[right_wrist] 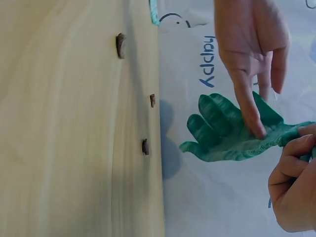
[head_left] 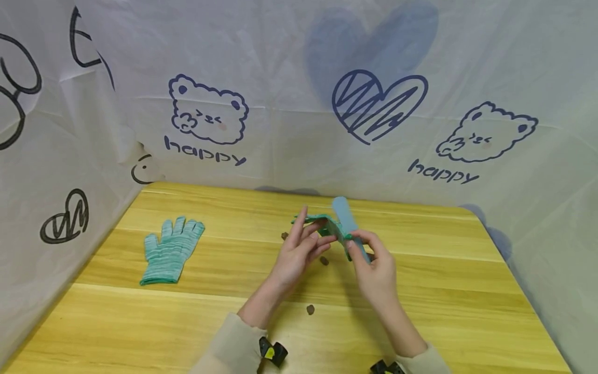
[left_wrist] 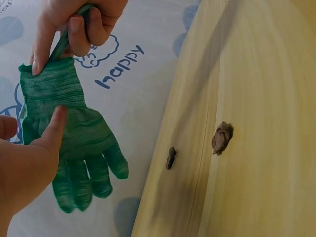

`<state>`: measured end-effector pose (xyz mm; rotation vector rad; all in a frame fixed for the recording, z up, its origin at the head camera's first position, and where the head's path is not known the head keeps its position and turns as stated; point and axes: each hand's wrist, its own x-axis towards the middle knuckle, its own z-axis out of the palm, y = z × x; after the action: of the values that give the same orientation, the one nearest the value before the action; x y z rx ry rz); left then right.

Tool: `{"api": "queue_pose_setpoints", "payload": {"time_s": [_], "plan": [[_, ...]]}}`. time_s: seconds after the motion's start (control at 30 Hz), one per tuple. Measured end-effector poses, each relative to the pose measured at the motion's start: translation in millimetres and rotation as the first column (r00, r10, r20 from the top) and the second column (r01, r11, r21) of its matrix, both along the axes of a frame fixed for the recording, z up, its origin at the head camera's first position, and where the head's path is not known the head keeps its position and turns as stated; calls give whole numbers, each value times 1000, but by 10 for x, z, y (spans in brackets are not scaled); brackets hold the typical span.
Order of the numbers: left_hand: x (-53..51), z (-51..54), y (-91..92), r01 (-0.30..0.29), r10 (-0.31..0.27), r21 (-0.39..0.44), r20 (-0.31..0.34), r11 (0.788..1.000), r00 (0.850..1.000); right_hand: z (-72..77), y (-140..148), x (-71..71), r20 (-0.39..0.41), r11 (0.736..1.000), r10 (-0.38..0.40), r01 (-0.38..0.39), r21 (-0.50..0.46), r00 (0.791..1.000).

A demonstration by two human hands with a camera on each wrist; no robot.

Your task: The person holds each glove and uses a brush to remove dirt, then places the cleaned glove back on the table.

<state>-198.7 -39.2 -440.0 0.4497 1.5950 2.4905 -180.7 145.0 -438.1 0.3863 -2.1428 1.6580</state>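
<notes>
My right hand point(head_left: 377, 267) pinches a green knit glove point(left_wrist: 74, 131) by its cuff. The same hand also holds a long flat light-blue strip point(head_left: 344, 214) with a rounded end; its lower part is hidden by the fingers. In the left wrist view the glove hangs with its fingers down, above the table. My left hand point(head_left: 294, 257) is beside the glove with its fingers extended. One finger of it touches the glove's palm area in the right wrist view. A second glove point(head_left: 170, 253), also green, lies flat on the table at the left.
Three small brown lumps lie on the wooden table point(head_left: 224, 332): one behind the left hand point(head_left: 284, 236), one lump point(head_left: 324, 261) between the hands, and one lump point(head_left: 310, 309) nearer the front. A white cloth point(head_left: 280, 145) with drawings hangs behind and at the sides.
</notes>
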Motion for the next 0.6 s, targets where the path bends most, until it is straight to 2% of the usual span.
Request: {"api": "queue_pose_setpoints", "payload": {"time_s": [0.13, 0.23, 0.33, 0.43, 0.6], "plan": [[0, -5, -1, -9, 11, 22, -62, 1000, 998, 49, 17, 10, 122, 991, 14, 3, -137, 992], [-1, -9, 12, -6, 10, 44, -86, 999, 996, 75, 22, 10, 161, 980, 12, 20, -198, 987], [2, -16, 34, 4, -2, 29, -83, 1000, 997, 97, 20, 9, 192, 964, 5, 46, -261, 981], [13, -29, 59, 16, -17, -20, -71, 1000, 997, 124, 11, 9, 229, 935, 4, 78, -346, 973], [32, -44, 98, 46, -49, -99, -38, 994, 998, 181, -6, 20, 273, 871, 38, 102, -481, 961]]}}
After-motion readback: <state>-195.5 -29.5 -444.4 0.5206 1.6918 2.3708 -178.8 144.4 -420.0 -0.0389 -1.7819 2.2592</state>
